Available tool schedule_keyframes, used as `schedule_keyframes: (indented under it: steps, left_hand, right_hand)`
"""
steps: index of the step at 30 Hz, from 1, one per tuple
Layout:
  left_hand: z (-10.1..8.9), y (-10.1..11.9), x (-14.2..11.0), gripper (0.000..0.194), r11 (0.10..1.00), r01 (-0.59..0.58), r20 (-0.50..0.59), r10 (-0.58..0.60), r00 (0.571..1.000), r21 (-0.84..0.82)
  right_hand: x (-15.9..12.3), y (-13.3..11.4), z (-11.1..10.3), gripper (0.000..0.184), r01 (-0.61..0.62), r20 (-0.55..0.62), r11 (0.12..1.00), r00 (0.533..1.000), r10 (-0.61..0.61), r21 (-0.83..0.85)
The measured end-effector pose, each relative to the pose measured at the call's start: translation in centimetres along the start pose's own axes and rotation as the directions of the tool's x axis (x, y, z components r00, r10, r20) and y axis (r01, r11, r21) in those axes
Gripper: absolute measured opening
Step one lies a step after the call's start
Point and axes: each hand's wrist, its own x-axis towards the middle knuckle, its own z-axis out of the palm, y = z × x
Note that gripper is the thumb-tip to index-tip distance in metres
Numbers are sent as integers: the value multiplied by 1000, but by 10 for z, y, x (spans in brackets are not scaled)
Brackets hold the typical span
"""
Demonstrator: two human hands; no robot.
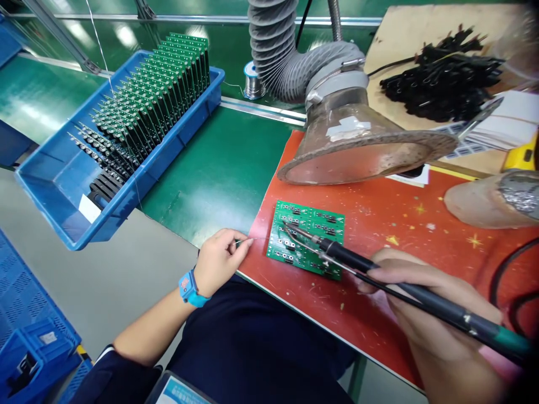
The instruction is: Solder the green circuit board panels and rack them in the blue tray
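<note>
A green circuit board (306, 238) with small components in rows lies flat on the red mat (379, 207). My right hand (425, 303) is wrapped round a black soldering iron (353, 257) with a thin guide tube along its side. Its tip is over the upper left part of the board; whether it touches cannot be made out. At the board's left side, my left hand (223, 252) pinches a thin solder wire (243, 242) between thumb and fingers. The wire's end points toward the board. A blue watch sits on my left wrist.
A blue bin (168, 163) of upright circuit boards stands at the left. A fume extractor hood (353, 146) hangs close behind the board. Behind it stands a solder spool (254, 84). Black cables (442, 78) are heaped at the back right, above a pale cylindrical container (480, 202).
</note>
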Motion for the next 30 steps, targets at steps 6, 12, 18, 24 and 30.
schedule_keyframes:
  steps: [6, 12, 18, 24, 30]
  left_hand:
    - [2, 4, 5, 11, 999, -32, -28, 31, 999, -10]
    - [3, 6, 7, 12, 998, -55, -24, 55, 998, 3]
    - [5, 5, 4, 12, 999, -40, -19, 40, 999, -8]
    - [6, 6, 2, 11, 997, -75, -9, 75, 997, -24]
    - [5, 10, 0, 9, 995, -88, 2, 88, 996, -37]
  right_hand:
    - [13, -10, 7, 22, 125, 106, 992, 987, -121, -31]
    - [14, -9, 11, 27, 129, 150, 992, 980, -128, 9]
    - [16, -14, 10, 27, 116, 166, 993, 979, -116, 13]
    - [12, -11, 9, 26, 115, 158, 993, 980, -119, 32]
    - [14, -18, 9, 13, 132, 189, 991, 974, -128, -9]
